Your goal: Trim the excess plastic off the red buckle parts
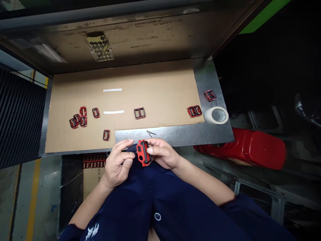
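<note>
My right hand (164,152) grips a red and black plastic frame piece (143,153) above my lap, its thumb on the black rim. On the piece's red side are a square black part and a round hole. My left hand (117,164) is just to the left of the piece, with fingers curled and thumb close to them in a pinch. Whatever those fingers may hold is too small or hidden to make out. A thin metal tool, tweezers-like (151,133), lies on the bench edge just beyond my hands.
A cardboard sheet (155,90) covers most of the metal bench (213,134). Similar frame pieces lie at left (83,121), in the middle (139,113) and at right (194,111). A tape roll (217,115) and a red stool (265,150) are at right, a sticker sheet (100,48) behind.
</note>
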`<state>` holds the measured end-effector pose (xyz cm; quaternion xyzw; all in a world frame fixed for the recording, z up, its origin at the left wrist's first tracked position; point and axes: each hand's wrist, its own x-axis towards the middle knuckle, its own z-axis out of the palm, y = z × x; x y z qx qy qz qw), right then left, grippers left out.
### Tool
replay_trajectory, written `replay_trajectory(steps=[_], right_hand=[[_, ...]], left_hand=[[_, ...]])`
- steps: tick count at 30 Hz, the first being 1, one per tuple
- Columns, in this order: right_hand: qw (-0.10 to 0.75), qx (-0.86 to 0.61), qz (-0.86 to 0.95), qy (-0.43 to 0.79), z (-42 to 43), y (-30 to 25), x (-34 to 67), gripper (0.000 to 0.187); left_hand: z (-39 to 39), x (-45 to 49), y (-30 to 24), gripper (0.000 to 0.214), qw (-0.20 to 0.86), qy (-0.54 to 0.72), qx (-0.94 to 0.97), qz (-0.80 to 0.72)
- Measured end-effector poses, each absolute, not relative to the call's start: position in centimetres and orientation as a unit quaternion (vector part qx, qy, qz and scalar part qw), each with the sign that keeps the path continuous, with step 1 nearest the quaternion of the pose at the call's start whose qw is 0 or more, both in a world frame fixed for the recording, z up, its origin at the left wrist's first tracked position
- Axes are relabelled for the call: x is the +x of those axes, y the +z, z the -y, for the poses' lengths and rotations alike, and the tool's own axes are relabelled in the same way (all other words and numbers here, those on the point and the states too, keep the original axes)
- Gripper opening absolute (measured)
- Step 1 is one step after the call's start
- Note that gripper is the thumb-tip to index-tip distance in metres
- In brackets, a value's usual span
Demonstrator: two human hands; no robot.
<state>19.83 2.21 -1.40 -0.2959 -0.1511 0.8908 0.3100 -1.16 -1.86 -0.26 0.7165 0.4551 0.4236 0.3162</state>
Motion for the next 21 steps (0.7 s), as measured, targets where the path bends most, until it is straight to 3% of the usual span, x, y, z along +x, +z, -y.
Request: replay_trajectory(steps=[2, 5, 7, 9, 16, 21], right_hand=[[0.295, -0.289, 0.137, 0.900, -2.3, -1.3, 19.9, 0.035], [0.285, -0.301, 0.126, 0.901, -2.5, -1.1, 19.8, 0.037], [0.281, -0.315, 0.131, 0.897, -2.5, -1.2, 19.6, 0.036], [0.284, -0.323, 0.150, 0.890, -2.5, -1.2, 19.5, 0.034], [0.285, -0.328, 0.191, 0.880, -2.6, -1.0, 19.4, 0.034], [0.277, -0.317, 0.270, 0.866, -2.5, -1.2, 19.6, 0.035]], left_hand=[[1.9, -1.3, -0.3, 0.030, 0.325, 0.434, 0.696, -0.470], [1.9, -1.2, -0.5, 0.028, 0.370, 0.439, 0.668, -0.473], [1.8, -0.9, -0.7, 0.072, 0.390, 0.408, 0.678, -0.471], [1.8, -0.6, -0.7, 0.091, 0.388, 0.354, 0.708, -0.471], [1.3, 0.0, -0.5, 0.084, 0.342, 0.308, 0.740, -0.491], [1.4, -0.1, -0.7, 0.084, 0.380, 0.281, 0.726, -0.499]])
